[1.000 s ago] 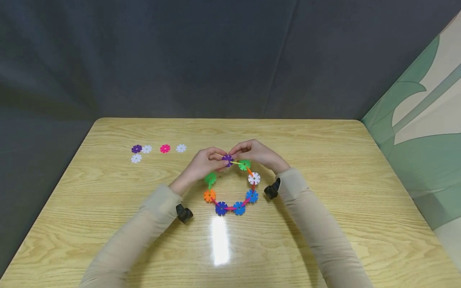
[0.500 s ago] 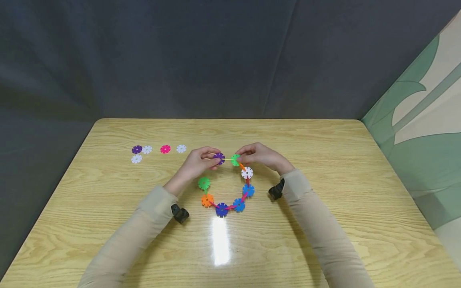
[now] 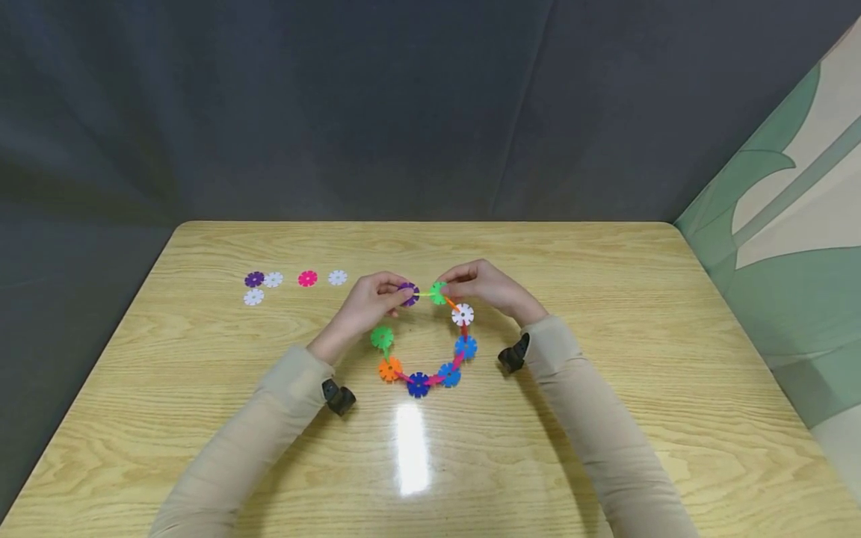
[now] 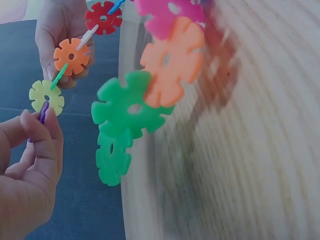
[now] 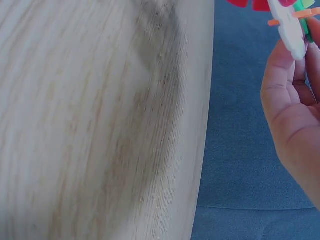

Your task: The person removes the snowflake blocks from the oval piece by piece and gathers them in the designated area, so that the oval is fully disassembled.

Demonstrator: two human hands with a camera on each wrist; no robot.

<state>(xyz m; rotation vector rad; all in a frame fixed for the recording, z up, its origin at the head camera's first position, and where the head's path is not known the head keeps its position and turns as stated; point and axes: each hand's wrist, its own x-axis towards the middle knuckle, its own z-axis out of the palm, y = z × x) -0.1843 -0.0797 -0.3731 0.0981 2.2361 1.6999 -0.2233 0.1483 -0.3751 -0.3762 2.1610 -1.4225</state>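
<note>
A chain of slotted plastic snowflake discs hangs in a curve between and below the hands in the head view. My left hand (image 3: pixel 368 306) pinches the purple disc (image 3: pixel 408 294) at one end. My right hand (image 3: pixel 486 288) pinches a green disc (image 3: pixel 438 292), joined to the purple one by a yellow disc (image 4: pixel 46 97) seen edge-on from above. From there the chain runs through a white disc (image 3: pixel 463 314), blue discs (image 3: pixel 466 347) and an orange disc (image 3: pixel 390 368) to a loose green end disc (image 3: pixel 382 337). The right wrist view shows only part of the right hand and chain.
Loose discs lie at the back left of the wooden table (image 3: pixel 605 388): a purple disc (image 3: pixel 254 279), a pink disc (image 3: pixel 308 278) and several white discs (image 3: pixel 338 277). A dark curtain (image 3: pixel 430 112) hangs behind the table. A patterned panel (image 3: pixel 794 224) stands to the right.
My hands have moved apart, the left one going leftward with the purple disc. My right hand has shifted from beside the purple disc to the green one. The chain has risen slightly since half a second ago.
</note>
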